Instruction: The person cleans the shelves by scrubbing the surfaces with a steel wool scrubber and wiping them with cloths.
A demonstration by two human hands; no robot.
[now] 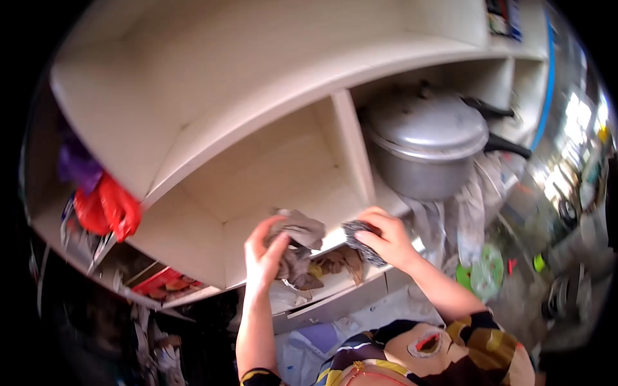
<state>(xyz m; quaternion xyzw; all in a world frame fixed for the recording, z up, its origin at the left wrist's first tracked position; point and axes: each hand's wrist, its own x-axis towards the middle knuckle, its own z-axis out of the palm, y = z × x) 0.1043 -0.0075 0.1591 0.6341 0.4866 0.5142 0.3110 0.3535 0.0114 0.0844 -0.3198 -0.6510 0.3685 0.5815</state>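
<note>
My left hand (260,256) is closed round a crumpled grey-brown cloth (301,229), part of which hangs down below the fingers. In my right hand (391,240) is a small dark grey speckled fabric bundle (359,239); its exact kind does not show. Both hands are in front of the lower shelf compartment (277,167), at its front edge. Just beneath them, brownish crumpled fabric (344,262) lies in what looks like a pulled-out drawer (341,299).
A large pressure cooker (425,145) with black handles stands in the right compartment, a pale cloth (473,215) hanging below it. Left are a red plastic bag (109,206) and purple item (78,157). A green item (483,273) lies on the floor at right.
</note>
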